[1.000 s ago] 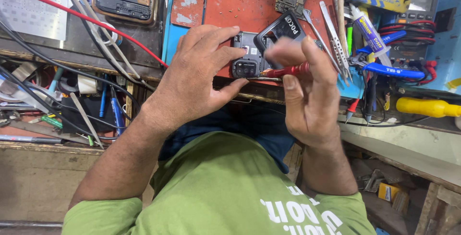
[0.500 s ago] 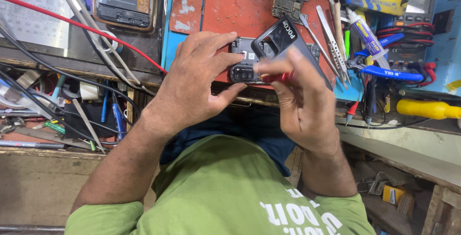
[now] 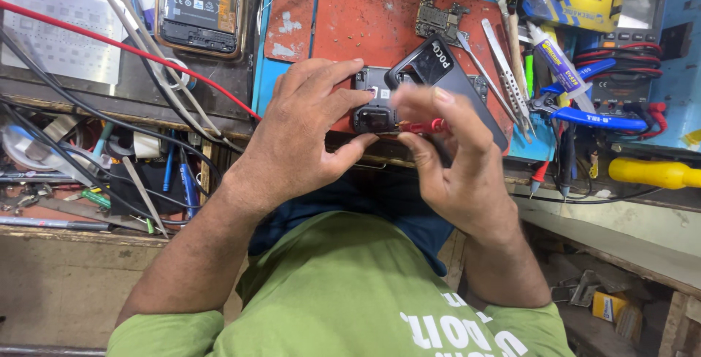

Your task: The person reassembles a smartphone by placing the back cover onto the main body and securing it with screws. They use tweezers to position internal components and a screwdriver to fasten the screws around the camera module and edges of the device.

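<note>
My left hand [image 3: 299,138] grips a small dark phone part [image 3: 372,112] by its left end, thumb underneath and fingers on top. My right hand [image 3: 456,171] pinches a thin red-handled tool [image 3: 422,126] whose tip rests against that part; its fingertips are blurred. Just behind the hands, a black phone back cover [image 3: 447,71] lies tilted on a worn red work mat [image 3: 365,14]. Both hands are held over the near edge of the bench, above my green shirt.
An opened phone with its battery showing [image 3: 201,3] lies at the far left, crossed by a red wire [image 3: 124,49] and black cables. A small circuit board [image 3: 437,17], tweezers [image 3: 504,58], a glue tube [image 3: 555,58], blue-handled pliers [image 3: 591,117] and a yellow-handled screwdriver [image 3: 650,173] lie at the right.
My right hand's fingers have shifted along the red tool at the dark part. The left hand keeps its grip, and the view has dipped slightly.
</note>
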